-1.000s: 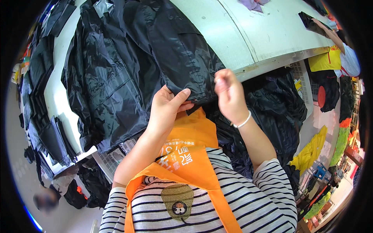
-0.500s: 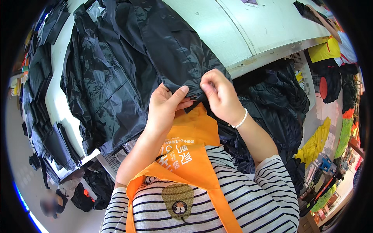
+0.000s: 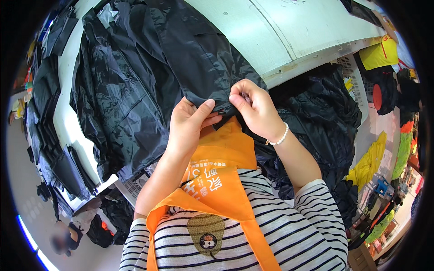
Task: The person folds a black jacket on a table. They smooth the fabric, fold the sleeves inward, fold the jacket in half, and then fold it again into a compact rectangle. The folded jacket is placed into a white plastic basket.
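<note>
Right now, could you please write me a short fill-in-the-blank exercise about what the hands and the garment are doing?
1. Both hands pinch the edge of a ____ garment.
2. The right hand wears a white bead ____ on its wrist.
3. The garment lies on a ____ table.
4. The person wears an ____ apron over a striped shirt.

Missing words: black; bracelet; white; orange

White worktable (image 3: 316,31), grey floor (image 3: 31,198), possibly daylight

Garment workshop: black jackets (image 3: 131,90) are lying stacked across a long white counter (image 3: 312,31), more dark garments (image 3: 316,131) are piling below, and yellow garments (image 3: 368,160) are hanging nearby.
</note>
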Available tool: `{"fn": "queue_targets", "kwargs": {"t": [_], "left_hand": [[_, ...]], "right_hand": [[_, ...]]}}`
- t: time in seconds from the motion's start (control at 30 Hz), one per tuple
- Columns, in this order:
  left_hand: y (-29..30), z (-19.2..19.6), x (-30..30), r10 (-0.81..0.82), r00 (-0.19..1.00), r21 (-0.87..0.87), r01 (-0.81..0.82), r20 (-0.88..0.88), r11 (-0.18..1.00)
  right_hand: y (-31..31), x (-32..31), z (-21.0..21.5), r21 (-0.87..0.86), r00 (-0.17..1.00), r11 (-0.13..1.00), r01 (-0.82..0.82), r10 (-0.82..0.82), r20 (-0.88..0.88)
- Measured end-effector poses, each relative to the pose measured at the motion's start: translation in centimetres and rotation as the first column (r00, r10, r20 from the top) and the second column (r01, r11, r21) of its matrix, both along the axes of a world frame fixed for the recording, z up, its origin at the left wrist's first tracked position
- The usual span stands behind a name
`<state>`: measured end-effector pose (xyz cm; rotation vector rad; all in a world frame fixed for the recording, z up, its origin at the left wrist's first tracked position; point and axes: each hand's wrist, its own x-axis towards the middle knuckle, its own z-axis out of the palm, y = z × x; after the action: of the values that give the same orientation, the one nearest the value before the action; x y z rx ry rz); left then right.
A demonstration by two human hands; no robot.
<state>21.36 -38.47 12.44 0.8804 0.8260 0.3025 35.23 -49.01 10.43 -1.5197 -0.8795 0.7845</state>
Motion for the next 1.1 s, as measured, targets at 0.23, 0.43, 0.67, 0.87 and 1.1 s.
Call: {"fn": "queue_targets", "kwargs": {"t": [0.23,0.43,0.67,0.87,1.1], "left_hand": [[0.0,-0.2,-0.1,0.042,0.999,-0.077,-0.04,0.031,0.996],[0.0,-0.3,0.2,0.04,0.999,-0.092,-0.036,0.036,0.995],[0.1,-0.7,0.3,-0.001,0.999,-0.033,0.002,0.039,0.999],[0.0,-0.7,0.4,0.007,0.998,-0.051,-0.004,0.062,0.999],[0.0,-1.0,0.2,-0.007,0.999,-0.044,0.009,0.047,0.999]], "right_hand": [[-1.3,1.4,-0.1,-0.017,0.92,0.972,0.235,-0.228,-0.318],[-3.9,1.0,1.4,-0.096,0.991,0.995,0.037,-0.024,0.131],[-2.3,1.0,2.4,-0.118,0.914,0.993,0.008,0.041,0.403],[-2.1,1.0,1.4,-0.081,0.938,0.997,-0.008,0.035,0.345],[-2.1,1.1,0.9,-0.087,0.935,0.996,-0.021,0.05,0.35]]}}
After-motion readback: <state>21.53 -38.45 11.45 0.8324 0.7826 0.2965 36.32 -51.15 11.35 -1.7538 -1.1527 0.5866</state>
